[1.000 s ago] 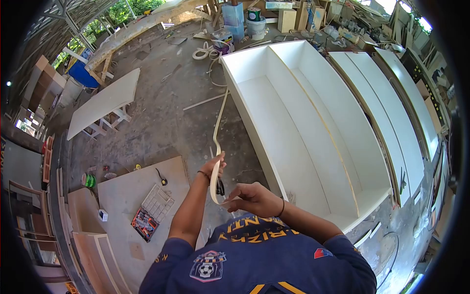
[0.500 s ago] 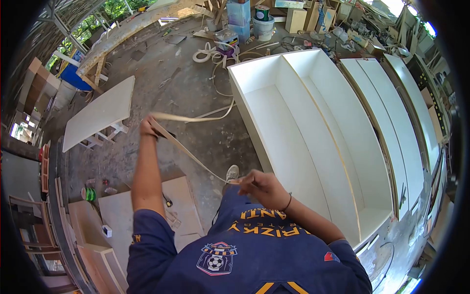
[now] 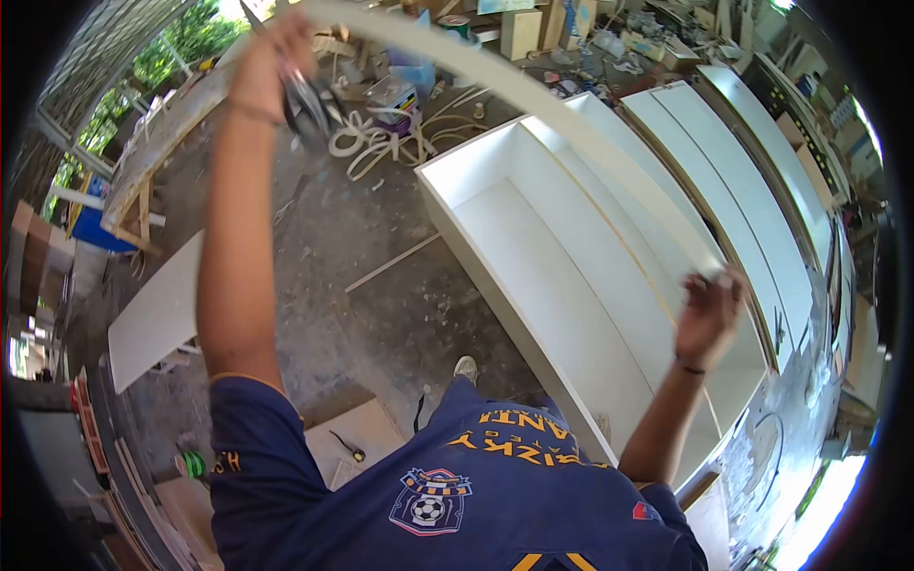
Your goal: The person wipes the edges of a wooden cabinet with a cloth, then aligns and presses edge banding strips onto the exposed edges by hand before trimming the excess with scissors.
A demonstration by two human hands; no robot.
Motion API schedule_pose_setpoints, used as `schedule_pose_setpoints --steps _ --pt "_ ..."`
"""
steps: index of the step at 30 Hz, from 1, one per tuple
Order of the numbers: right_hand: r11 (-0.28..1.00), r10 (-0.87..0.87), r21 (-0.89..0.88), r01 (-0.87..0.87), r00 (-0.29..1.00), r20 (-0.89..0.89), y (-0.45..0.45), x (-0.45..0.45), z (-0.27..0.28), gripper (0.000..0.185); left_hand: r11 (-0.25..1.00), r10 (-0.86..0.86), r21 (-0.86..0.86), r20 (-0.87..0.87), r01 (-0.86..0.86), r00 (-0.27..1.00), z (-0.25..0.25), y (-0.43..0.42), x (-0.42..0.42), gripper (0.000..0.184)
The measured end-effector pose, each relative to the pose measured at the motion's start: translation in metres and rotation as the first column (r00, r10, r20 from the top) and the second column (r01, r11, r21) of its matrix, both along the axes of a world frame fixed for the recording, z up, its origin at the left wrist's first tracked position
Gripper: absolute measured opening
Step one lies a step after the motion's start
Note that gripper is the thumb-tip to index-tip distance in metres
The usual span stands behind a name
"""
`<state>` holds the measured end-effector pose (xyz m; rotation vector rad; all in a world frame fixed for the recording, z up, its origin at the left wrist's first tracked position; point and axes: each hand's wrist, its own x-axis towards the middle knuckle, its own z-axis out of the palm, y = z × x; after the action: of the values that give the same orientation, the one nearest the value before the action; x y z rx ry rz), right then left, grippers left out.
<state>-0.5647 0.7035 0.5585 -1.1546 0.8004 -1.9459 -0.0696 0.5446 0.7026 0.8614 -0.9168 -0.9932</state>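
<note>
Raised high at the upper left, my left hand (image 3: 271,71) is closed around a pair of scissors (image 3: 309,109), its dark handles hanging below the fingers and its blade pointing up past them. The same hand grips one part of a long pale edge-banding strip (image 3: 514,86). That strip arches over the white cabinet carcass (image 3: 562,257) to my right hand (image 3: 709,309), which pinches its other end above the cabinet's right compartment. Motion blurs both hands slightly. The cabinet lies on its back with its open side up, a yellowish bare edge (image 3: 609,228) along its middle divider.
White panels (image 3: 733,209) lie beyond the cabinet on the right. A loose thin strip (image 3: 392,262) lies on the concrete floor, with coiled banding (image 3: 357,138) farther back. At left is a white board (image 3: 157,314). A screwdriver-like tool (image 3: 347,445) rests on a board near my legs.
My left hand has risen up and away, and my right hand has swung right over the cabinet. The strip, slack over the floor before, now stretches in an arch above the cabinet.
</note>
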Motion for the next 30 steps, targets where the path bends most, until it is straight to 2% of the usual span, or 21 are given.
schedule_pose_setpoints --steps 2,3,4,5,7,9,11,12,13,14,15,17,19,20,21,22,24,26,27,29,30 --pt "0.972 -0.220 -0.055 0.231 0.963 0.157 0.034 -0.086 -0.004 0.029 0.909 -0.344 0.303 0.155 0.287 0.926 -0.086 0.002 -0.019 0.026" --pt "0.966 -0.155 -0.179 0.188 0.971 0.181 0.064 -0.150 -0.011 0.029 0.779 -0.571 0.371 0.085 0.506 0.817 -0.142 0.002 -0.019 0.026" --pt "0.927 -0.279 -0.206 0.312 0.944 0.176 0.110 -0.212 -0.014 0.030 0.728 -0.538 0.468 -0.064 0.502 0.841 -0.174 0.015 -0.036 0.025" --pt "0.872 -0.404 -0.224 0.436 0.898 0.174 0.154 -0.274 -0.017 0.030 0.729 -0.511 0.475 -0.102 0.493 0.853 -0.202 0.029 -0.053 0.023" --pt "0.741 -0.623 -0.238 0.628 0.775 0.105 0.231 -0.298 0.005 0.029 0.730 -0.468 0.575 0.026 0.370 0.883 -0.228 0.059 -0.095 0.021" --pt "0.615 -0.774 -0.243 0.750 0.633 -0.005 0.268 -0.271 0.032 0.031 0.739 -0.520 0.538 0.072 0.406 0.851 -0.245 0.080 -0.142 0.027" --pt "0.649 -0.758 -0.174 0.741 0.649 -0.061 0.278 -0.245 0.036 0.036 0.812 -0.583 0.333 0.403 0.480 0.706 -0.261 0.102 -0.194 0.032" --pt "0.604 -0.796 -0.149 0.783 0.603 -0.056 0.271 -0.222 0.039 0.038 0.784 -0.577 0.309 0.682 0.539 0.449 -0.237 0.115 -0.217 0.034" --pt "0.557 -0.830 -0.123 0.822 0.555 -0.052 0.260 -0.203 0.040 0.040 0.746 -0.446 0.009 0.748 0.666 0.491 -0.248 0.124 -0.246 0.040" --pt "0.584 -0.811 -0.121 0.802 0.584 -0.042 0.256 -0.201 0.036 0.041 0.659 -0.453 -0.106 0.734 0.745 0.505 -0.232 0.141 -0.278 0.049" --pt "0.557 -0.830 -0.101 0.824 0.557 -0.027 0.238 -0.172 0.045 0.044 0.517 -0.563 -0.140 0.688 0.844 0.459 -0.224 0.156 -0.310 0.055" --pt "0.845 -0.522 -0.149 0.513 0.852 -0.030 0.230 -0.175 0.031 0.046 0.382 -0.703 -0.076 0.623 0.921 0.343 -0.192 0.199 -0.367 0.055" --pt "0.911 -0.397 -0.115 0.396 0.918 0.009 0.205 -0.144 0.040 0.047 0.260 -0.730 -0.160 0.614 0.952 0.302 -0.180 0.236 -0.410 0.051" --pt "0.919 -0.379 -0.123 0.375 0.925 -0.014 0.201 -0.144 0.043 0.042 0.273 -0.726 -0.153 0.614 0.950 0.308 -0.176 0.242 -0.415 0.051" --pt "0.925 -0.362 -0.123 0.358 0.932 -0.012 0.201 -0.157 0.048 0.042 0.071 -0.880 0.118 0.475 0.990 0.006 -0.172 0.243 -0.421 0.045" --pt "0.867 -0.498 -0.047 0.496 0.865 -0.063 0.202 -0.172 0.055 0.040 -0.181 -0.933 0.331 0.239 0.926 -0.268 -0.170 0.243 -0.425 0.039" --pt "0.696 -0.700 0.070 0.714 0.697 -0.155 0.195 -0.185 0.062 0.035 -0.045 -0.962 0.308 0.245 0.950 -0.124 -0.195 0.236 -0.409 0.028" --pt "0.662 -0.705 0.137 0.737 0.674 -0.219 0.193 -0.198 0.053 0.034 0.181 -0.832 0.411 0.548 0.894 -0.084 -0.206 0.217 -0.374 0.024" --pt "0.611 -0.707 0.202 0.765 0.643 -0.294 0.190 -0.204 0.045 0.033 0.181 -0.874 0.460 0.481 0.869 -0.072 -0.219 0.210 -0.355 0.025" --pt "0.788 -0.511 0.267 0.555 0.831 -0.219 0.180 -0.216 0.019 0.033 0.161 -0.933 0.537 0.356 0.828 -0.049 -0.224 0.205 -0.313 0.029" --pt "0.811 -0.447 0.321 0.488 0.873 -0.196 0.169 -0.209 0.013 0.033 0.145 -0.951 0.560 0.306 0.815 -0.041 -0.221 0.203 -0.293 0.031"
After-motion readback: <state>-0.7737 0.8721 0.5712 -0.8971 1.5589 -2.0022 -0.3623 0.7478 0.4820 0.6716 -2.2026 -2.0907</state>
